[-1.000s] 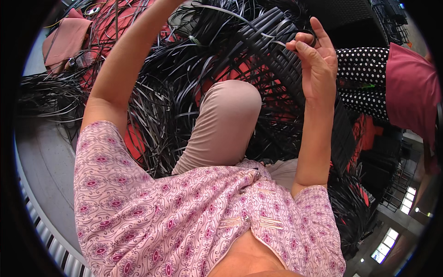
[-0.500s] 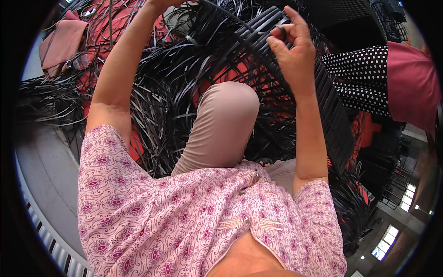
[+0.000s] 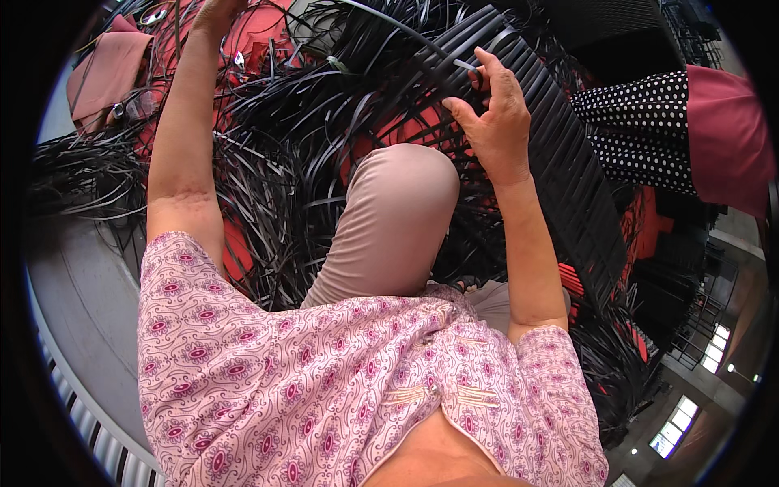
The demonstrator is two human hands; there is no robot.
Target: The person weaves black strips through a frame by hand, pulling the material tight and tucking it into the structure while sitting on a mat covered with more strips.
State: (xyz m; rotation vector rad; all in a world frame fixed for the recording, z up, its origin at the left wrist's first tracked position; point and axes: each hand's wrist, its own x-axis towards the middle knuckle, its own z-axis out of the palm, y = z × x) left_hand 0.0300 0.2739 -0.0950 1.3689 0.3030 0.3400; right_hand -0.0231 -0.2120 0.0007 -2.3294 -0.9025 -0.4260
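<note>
My right hand [image 3: 497,122] is raised beside a woven panel [image 3: 568,174] of flat black strips, its thumb spread apart from the bent fingers. The fingertips are close to the end of a long dark strip [image 3: 406,32], which runs up to the top edge; whether they touch it I cannot tell. The panel slants from the top middle down to the right, with loose crossing strips at its left side. Stretched far up and left, my left hand [image 3: 221,10] is mostly cut off by the top edge, so its fingers are hidden.
Heaps of loose black strips [image 3: 276,162] lie over a red surface [image 3: 166,49] around my bent knee [image 3: 402,203]. A pink cloth [image 3: 109,73] hangs at the far left. On the right is another person's dotted clothing [image 3: 633,109]. A grey curved surface [image 3: 77,284] lies at left.
My left hand has swung further left, toward the top edge. My right hand has moved slightly left and down, its thumb and fingers now wider apart. More of the woven panel shows.
</note>
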